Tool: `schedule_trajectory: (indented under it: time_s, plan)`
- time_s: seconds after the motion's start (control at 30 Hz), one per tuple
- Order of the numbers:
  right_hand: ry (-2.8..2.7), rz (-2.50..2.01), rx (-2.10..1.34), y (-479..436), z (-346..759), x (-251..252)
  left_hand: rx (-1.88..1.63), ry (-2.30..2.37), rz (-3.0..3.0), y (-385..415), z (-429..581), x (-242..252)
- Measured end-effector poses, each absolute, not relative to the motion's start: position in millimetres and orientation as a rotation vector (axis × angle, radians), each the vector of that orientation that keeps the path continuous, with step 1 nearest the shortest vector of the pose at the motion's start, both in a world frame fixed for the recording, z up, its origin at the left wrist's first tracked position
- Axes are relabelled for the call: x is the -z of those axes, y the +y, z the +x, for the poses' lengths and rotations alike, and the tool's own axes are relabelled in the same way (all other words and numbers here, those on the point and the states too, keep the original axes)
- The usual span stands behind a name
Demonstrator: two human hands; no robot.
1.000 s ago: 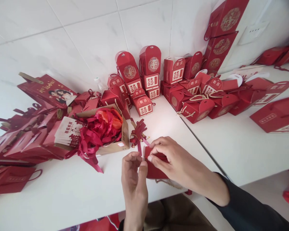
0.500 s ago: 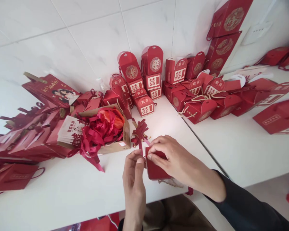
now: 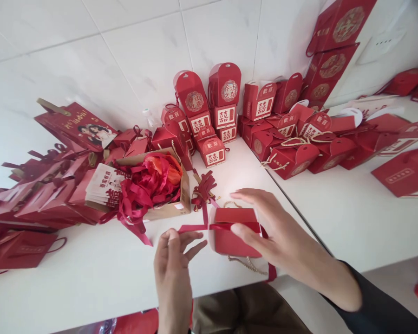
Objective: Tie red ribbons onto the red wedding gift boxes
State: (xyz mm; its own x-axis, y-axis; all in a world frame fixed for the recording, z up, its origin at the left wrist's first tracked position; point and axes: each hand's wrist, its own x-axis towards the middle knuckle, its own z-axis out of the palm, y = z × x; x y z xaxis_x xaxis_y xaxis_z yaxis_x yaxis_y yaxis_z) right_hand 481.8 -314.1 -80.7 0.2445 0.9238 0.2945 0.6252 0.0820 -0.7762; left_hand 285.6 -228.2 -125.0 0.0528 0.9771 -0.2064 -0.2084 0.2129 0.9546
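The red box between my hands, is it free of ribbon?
No, a red ribbon runs across the red box, pinched at the side by the left hand.

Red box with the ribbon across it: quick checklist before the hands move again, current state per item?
1. Ribbon pinched by the left hand: ok, between thumb and fingers.
2. Ribbon lying across the red box: ok.
3. Right hand touching the ribbon: cannot tell; the thumb overlaps it in view, fingers spread away from the thumb.
4. Red box supported: ok, it appears to rest on the table.
5. Ribbon's tail well back from the near table edge: not ok, it reaches the edge.
6. Cardboard box apart from the red box: ok, a gap shows.
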Motion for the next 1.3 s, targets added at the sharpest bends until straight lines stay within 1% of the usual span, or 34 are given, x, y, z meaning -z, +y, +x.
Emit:
schedule_trajectory:
  time_s: [0.13,0.23,0.3,0.43,0.53,0.6,0.7,0.77,0.97,1.13,1.3]
  plan:
    - [-1.127,-1.824,-0.430,-347.8,492.8,96.9,-1.236,1.336,0.584,-215.5,241.2,137.7]
    - [-0.962,-1.942,-0.483,-368.2,496.3,114.5,-1.229,1.458,0.503,-222.2,217.8,141.7]
    - [-0.959,-1.980,-0.584,-376.8,494.8,122.7,-1.119,1.446,0.603,-236.3,215.5,141.1]
    - [-0.988,-1.982,-0.847,-379.9,487.6,125.5,-0.769,1.360,1.012,-263.9,241.6,135.9]
    - [-1.032,-1.944,-0.908,-374.5,485.9,121.4,-0.719,1.362,1.203,-263.3,272.3,133.6]
    - [-1.040,-1.918,-0.890,-371.1,487.5,118.3,-0.775,1.239,1.202,-253.3,290.6,134.0]
    - [-1.023,-1.908,-0.806,-368.8,491.2,114.5,-0.874,0.933,1.173,-236.2,309.7,134.4]
    - [-1.001,-1.916,-0.736,-368.1,492.7,111.7,-0.921,0.834,1.167,-229.7,316.7,131.5]
    - [-0.910,-1.869,-0.559,-359.4,485.1,102.0,-1.101,0.809,1.115,-233.3,321.9,119.0]
    - [-0.900,-1.814,-0.470,-352.0,478.2,104.3,-1.033,0.913,1.134,-236.1,319.5,121.3]
    - [-0.943,-1.828,-0.510,-353.4,476.5,101.9,-1.055,0.983,1.304,-235.5,318.9,103.7]
